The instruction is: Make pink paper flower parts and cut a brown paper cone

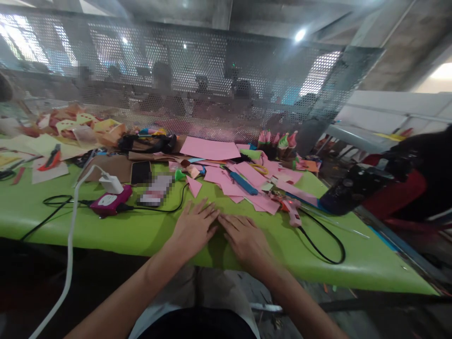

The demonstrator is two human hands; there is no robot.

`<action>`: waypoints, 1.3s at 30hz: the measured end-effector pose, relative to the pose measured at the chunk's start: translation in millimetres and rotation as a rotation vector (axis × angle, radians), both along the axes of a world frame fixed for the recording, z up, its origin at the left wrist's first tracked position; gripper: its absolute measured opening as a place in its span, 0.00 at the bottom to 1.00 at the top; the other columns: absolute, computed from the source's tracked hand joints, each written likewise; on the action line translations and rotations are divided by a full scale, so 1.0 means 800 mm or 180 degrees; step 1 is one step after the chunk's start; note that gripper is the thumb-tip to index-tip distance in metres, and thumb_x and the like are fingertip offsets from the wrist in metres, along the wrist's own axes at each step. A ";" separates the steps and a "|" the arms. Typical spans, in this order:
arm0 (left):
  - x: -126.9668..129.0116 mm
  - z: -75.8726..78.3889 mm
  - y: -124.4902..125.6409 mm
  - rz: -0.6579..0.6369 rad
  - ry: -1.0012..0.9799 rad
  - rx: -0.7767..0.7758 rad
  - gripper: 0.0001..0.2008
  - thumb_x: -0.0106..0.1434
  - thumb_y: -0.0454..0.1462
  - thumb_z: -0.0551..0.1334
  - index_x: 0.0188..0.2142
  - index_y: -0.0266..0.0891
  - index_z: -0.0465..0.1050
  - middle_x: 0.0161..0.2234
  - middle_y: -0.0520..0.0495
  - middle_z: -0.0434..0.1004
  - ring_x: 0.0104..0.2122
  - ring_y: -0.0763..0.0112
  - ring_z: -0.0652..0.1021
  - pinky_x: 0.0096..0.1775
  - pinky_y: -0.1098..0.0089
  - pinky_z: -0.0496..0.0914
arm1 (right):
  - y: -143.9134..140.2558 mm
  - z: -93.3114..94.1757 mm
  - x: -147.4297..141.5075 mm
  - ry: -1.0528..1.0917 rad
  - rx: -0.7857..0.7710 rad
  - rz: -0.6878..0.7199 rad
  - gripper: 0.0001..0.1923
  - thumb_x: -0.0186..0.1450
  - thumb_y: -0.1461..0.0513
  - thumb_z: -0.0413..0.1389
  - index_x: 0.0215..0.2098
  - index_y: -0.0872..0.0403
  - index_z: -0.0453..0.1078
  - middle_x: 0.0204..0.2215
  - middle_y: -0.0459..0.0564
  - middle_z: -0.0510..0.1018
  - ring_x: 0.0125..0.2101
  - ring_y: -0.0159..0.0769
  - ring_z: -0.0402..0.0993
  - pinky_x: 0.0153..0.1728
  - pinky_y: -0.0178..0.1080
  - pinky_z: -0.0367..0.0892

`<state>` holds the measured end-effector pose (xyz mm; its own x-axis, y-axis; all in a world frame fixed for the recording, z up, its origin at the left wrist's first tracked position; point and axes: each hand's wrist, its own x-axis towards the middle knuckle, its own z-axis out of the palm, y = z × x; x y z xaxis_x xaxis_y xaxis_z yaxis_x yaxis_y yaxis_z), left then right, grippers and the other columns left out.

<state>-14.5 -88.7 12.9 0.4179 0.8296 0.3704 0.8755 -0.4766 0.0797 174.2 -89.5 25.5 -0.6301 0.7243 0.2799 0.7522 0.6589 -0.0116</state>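
My left hand (195, 225) and my right hand (244, 236) lie flat, palms down, side by side on the green table cover (148, 230) near its front edge. Their fingertips almost meet in the middle. The fingers are spread and neither hand holds anything. Just beyond the fingertips lie pink paper scraps (247, 186) with a blue cutter (242, 181) on them. A small pink paper triangle (194, 186) sits ahead of my left hand.
A pink glue gun (292, 212) with a looping black cord (326, 240) lies right of my hands. At left are a pink power strip (110, 201) with a white charger (110, 182), a black phone (141, 172), and paper piles (70, 132). A perforated metal screen (197, 80) stands behind the table.
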 end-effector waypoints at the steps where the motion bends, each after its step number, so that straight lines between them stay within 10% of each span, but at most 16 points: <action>1: 0.000 0.000 0.001 -0.0008 0.0004 -0.0002 0.20 0.67 0.41 0.53 0.59 0.46 0.63 0.60 0.50 0.66 0.63 0.58 0.60 0.60 0.45 0.54 | 0.000 0.001 -0.001 0.0012 0.0005 -0.0013 0.20 0.68 0.65 0.48 0.59 0.56 0.64 0.55 0.55 0.72 0.53 0.44 0.68 0.53 0.48 0.61; 21: -0.060 0.023 -0.008 -0.0007 -0.0008 -0.0103 0.20 0.70 0.41 0.48 0.61 0.47 0.60 0.61 0.48 0.64 0.62 0.66 0.62 0.63 0.52 0.48 | 0.002 0.005 -0.015 0.0146 -0.0099 -0.0294 0.19 0.66 0.65 0.51 0.56 0.55 0.66 0.52 0.54 0.75 0.50 0.44 0.68 0.51 0.46 0.60; 39: -0.023 0.010 -0.010 -0.0241 0.0010 -0.0229 0.23 0.68 0.41 0.53 0.61 0.42 0.59 0.61 0.47 0.63 0.58 0.64 0.68 0.63 0.53 0.49 | 0.007 0.004 -0.011 0.0394 -0.0223 -0.0352 0.19 0.66 0.64 0.52 0.56 0.51 0.66 0.52 0.51 0.74 0.51 0.41 0.67 0.52 0.44 0.61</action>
